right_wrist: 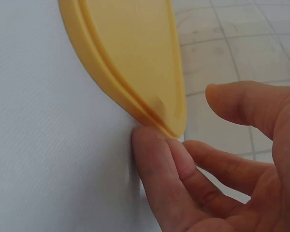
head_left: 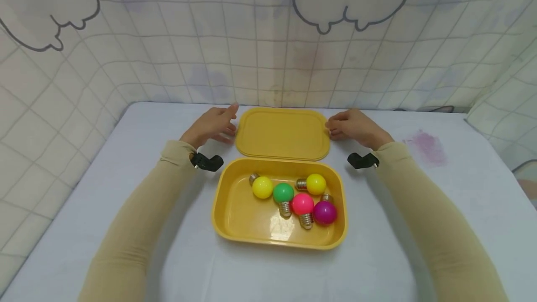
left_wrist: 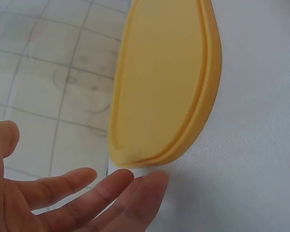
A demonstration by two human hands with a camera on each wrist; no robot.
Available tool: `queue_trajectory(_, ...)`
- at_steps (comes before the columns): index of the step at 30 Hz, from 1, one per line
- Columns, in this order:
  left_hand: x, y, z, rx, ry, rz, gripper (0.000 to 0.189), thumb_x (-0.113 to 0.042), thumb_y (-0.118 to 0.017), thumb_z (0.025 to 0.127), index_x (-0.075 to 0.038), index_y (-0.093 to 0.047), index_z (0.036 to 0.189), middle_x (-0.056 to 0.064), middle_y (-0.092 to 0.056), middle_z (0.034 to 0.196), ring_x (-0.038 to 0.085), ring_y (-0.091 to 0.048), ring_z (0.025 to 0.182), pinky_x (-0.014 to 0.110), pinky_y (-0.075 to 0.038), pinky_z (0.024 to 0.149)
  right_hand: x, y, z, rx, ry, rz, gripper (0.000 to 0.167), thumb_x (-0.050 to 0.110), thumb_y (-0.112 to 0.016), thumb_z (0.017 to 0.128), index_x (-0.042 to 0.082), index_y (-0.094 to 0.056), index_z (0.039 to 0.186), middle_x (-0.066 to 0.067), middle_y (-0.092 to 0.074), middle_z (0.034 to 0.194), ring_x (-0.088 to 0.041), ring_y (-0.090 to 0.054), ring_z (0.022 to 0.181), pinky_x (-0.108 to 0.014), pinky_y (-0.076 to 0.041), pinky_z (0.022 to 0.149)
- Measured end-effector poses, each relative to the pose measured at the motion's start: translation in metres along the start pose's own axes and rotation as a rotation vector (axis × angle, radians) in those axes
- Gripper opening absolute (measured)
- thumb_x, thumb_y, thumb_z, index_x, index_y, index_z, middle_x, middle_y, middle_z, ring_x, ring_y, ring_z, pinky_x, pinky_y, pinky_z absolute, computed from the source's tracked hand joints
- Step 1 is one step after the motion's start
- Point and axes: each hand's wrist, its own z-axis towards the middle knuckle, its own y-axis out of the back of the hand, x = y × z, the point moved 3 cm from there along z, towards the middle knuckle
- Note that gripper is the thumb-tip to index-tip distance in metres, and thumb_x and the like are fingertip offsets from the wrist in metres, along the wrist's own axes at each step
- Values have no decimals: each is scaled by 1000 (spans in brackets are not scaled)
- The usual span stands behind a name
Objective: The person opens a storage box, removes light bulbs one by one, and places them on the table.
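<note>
A flat yellow lid (head_left: pixel 283 134) lies on the white-covered table behind a yellow plastic box (head_left: pixel 247 227). At the lid's left end is my left hand (head_left: pixel 213 126), fingers spread and relaxed; in the left wrist view its fingertips (left_wrist: pixel 154 186) come right up to the rim. My right hand (head_left: pixel 355 128) is at the other end, its fingertips (right_wrist: pixel 150 140) at the lid's edge and its thumb held apart. Inside the box lie several toy light bulbs: two yellow bulbs (head_left: pixel 262 187), a green bulb (head_left: pixel 283 193), a pink bulb (head_left: pixel 302 204) and a purple bulb (head_left: pixel 325 212).
Behind the lid, a grid-patterned cloth (head_left: pixel 268 59) hangs along the table's back edge. Similar cloth covers the left and right sides. A pink stain (head_left: pixel 427 147) marks the tablecloth at the right. Black wrist devices (head_left: pixel 207 162) sit below both hands.
</note>
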Motion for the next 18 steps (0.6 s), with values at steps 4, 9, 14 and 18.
queue_trajectory(4, -1, 2, -5, -42, -11, 69, 83, -70, -29, 102, -3, -48, 146, 22, -62, 139, 35, -66, 123, 38, -61, 92, -2, 2, -5, -37, -10, -44, 58, 35, -58, 104, 0, -47, 149, -24, -61, 143, -37, -66, 126, -51, -47, 115)
queue_trajectory(9, -3, 9, -17, -96, -42, 164, 83, -72, -27, 102, -4, -50, 145, 19, -65, 134, 32, -67, 119, 41, -60, 96, 0, 3, -13, -66, 0, -75, 58, 37, -58, 103, 3, -47, 149, -23, -60, 142, -36, -67, 122, -51, -48, 114)
queue_trajectory(14, -4, 12, -30, -103, -111, 255, 81, -73, -30, 101, -5, -54, 138, 18, -68, 129, 33, -68, 113, 44, -57, 96, 5, 2, -22, -83, 20, -85, 56, 36, -59, 102, 5, -50, 147, -22, -60, 139, -34, -70, 117, -51, -48, 113)
queue_trajectory(18, -6, 9, -41, -95, -172, 318, 75, -72, -34, 101, -9, -56, 135, 15, -70, 125, 31, -69, 111, 44, -54, 95, 8, -1, -30, -111, 32, -140, 53, 38, -60, 101, 9, -53, 145, -20, -62, 134, -31, -72, 109, -52, -49, 109)
